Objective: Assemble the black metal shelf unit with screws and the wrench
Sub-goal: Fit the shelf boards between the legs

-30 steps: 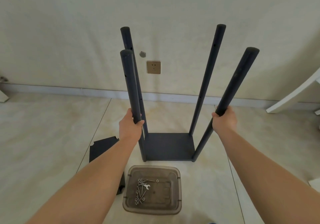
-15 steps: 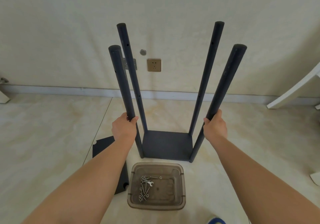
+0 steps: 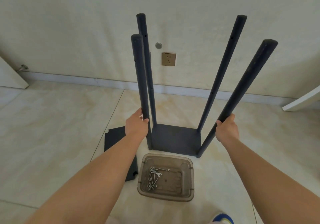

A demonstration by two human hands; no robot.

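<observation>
Four black poles rise from the dark bottom panel (image 3: pixel 175 138) of the shelf unit (image 3: pixel 174 133), which stands on the tiled floor (image 3: pixel 52 128) near the wall, below the wall socket (image 3: pixel 168 59). Partly hidden under the left forearm, a loose black panel (image 3: pixel 115 138) lies flat to the left of the unit, its near corner cut off from sight by the arm. The left hand (image 3: pixel 136 127) wraps its fingers around the near left pole (image 3: pixel 141 85) low down; the right hand (image 3: pixel 226 128) curls around the near right pole (image 3: pixel 242 94) at about the same height. Just nearer than the unit sits a clear plastic bin (image 3: pixel 187 177) holding screws (image 3: pixel 152 180) and a small wrench (image 3: pixel 158 175), too small to count. Bare floor lies open left of the unit; a white furniture edge (image 3: pixel 301 101) juts in on its right.
</observation>
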